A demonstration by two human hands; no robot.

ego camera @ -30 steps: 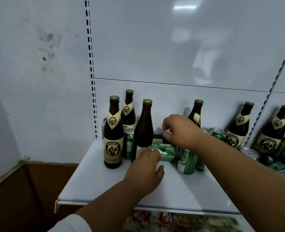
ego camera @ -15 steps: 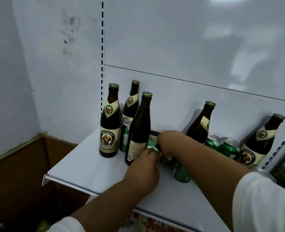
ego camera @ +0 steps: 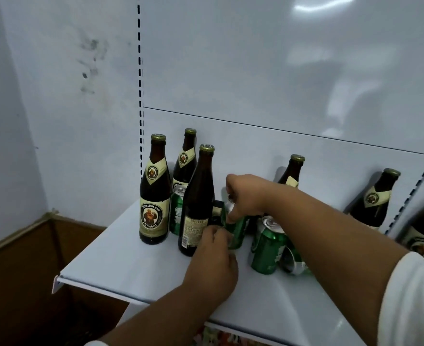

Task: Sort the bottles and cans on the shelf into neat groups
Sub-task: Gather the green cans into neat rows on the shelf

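A person reaches both bare hands onto a white metal shelf seen from above and slightly to the left. The right hand comes in from the right, and its grip is curled over the top of a green beer can that leans to the left, its silver top tipped toward the back-turned brown bottle. The left hand comes from below, and its fingertips pinch the lower side of the same can, though the exact finger contact is partly hidden. So the can sits between the two hands, held at top and at bottom, with its long axis tilted off upright.

The can lies just right of the brown bottle whose back label faces the viewer, nearly touching it. Further left stands a Franziskaner bottle, with another bottle and an upright green can behind. A small dark box sits behind the held can. Just right of the held can stands a second green can, under the right forearm, with a can lying on its side beside it. Two more bottles stand along the back wall to the right.

The move ahead appears to turn on righting the tilted can; the right hand, on top, looks best placed to guide it.
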